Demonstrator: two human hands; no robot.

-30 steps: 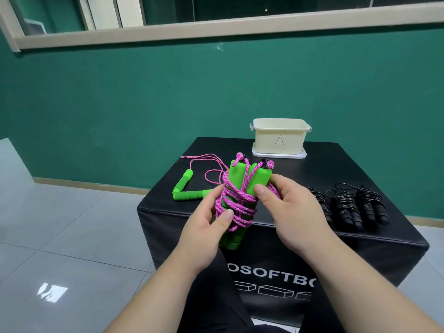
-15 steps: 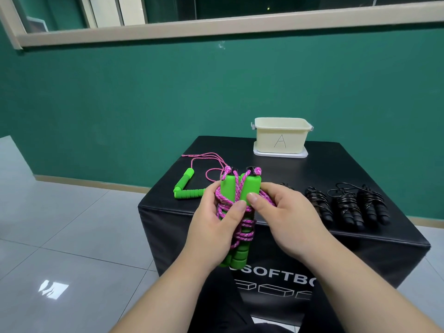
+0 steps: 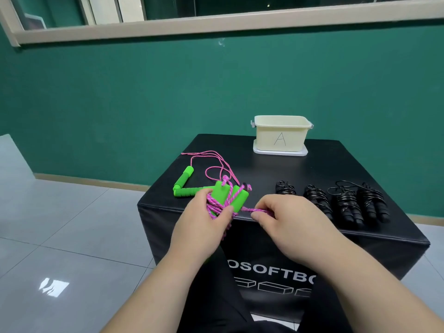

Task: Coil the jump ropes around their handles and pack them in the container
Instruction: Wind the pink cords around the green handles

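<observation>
1. Grips the bundle (image 3: pixel 230 199) in the left hand (image 3: pixel 204 227), thumb across the pink turns, fingers curled behind.
2. Pinches a pink strand (image 3: pixel 249 209) with the right hand (image 3: pixel 288 219), thumb and forefinger closed on it, the strand taut to the bundle's right.
3. Has brought the bundle down from upright in front of the chest to low over the near edge of the table (image 3: pixel 264 169), now tilted right. Has taken the right hand off the handles and drawn it sideways.
4. Probably cinching or tucking the last end, so this coil looks nearly finished and is not yet packed.
5. Shows two flat green handles side by side, crossed by many speckled pink turns, with knotted ends at the tops and a loose tail hanging below the left hand.
6. Leaves a second green rope (image 3: pixel 185 186) uncoiled just behind, and black ropes (image 3: pixel 336 203) already coiled in a row at right.
7. Leaves the container (image 3: pixel 281 134) open at the far edge, marked A, inside not visible.
</observation>
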